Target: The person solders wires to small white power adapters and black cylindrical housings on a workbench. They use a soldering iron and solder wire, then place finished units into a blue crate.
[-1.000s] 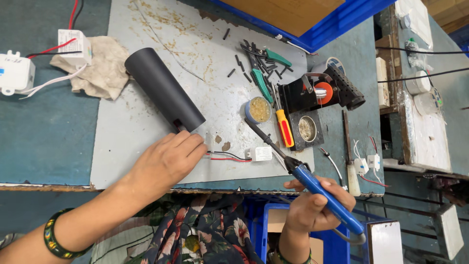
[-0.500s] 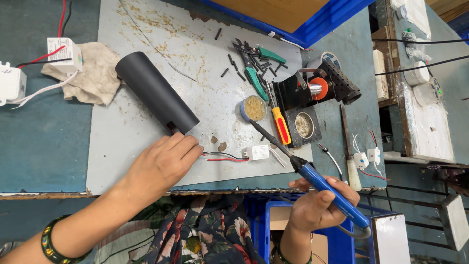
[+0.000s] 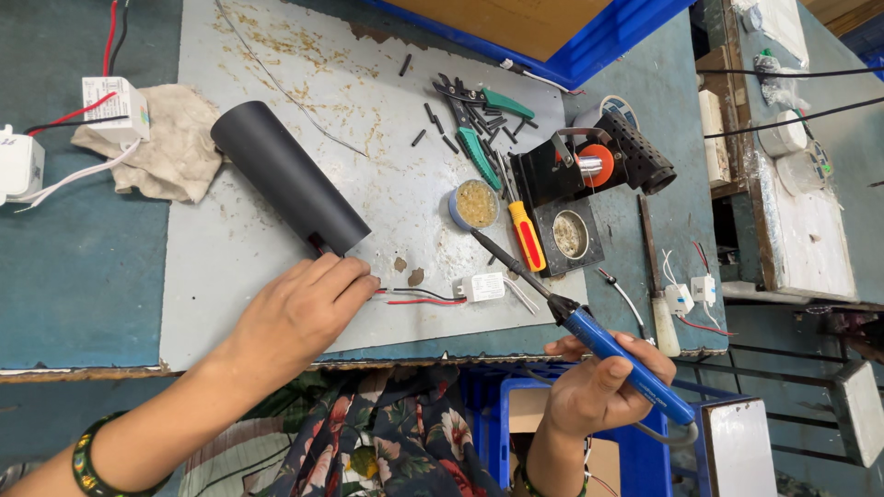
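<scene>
1. Head view: the left hand [image 3: 299,313] lies flat on the grey mat [image 3: 239,267] on the table [image 3: 74,276], fingers pressed down on the red and black wires [image 3: 419,297] just beside the near end of the black tube [image 3: 287,189]. Whether the fingers pinch the wires or only pin them is hidden under the hand.
2. The wires run right to a small white block [image 3: 482,287] lying near the mat's front edge.
3. The right hand [image 3: 599,387] is wrapped around the blue handle of a soldering iron [image 3: 589,327], off the table's front edge; the iron's tip points up-left and ends near a small round tin [image 3: 475,203].
4. The tin holds a yellowish, crumbly mass; what it is cannot be told.
5. A black stand [image 3: 571,184] to the right has a round cup [image 3: 570,235] with pale, rough matter in it.
6. A blue bin [image 3: 552,433] below the table is mostly hidden by the right arm; its contents are hard to make out.
7. A cloth [image 3: 170,147] and white boxes [image 3: 110,106] sit at the far left, one box cut off by the picture's edge.
</scene>
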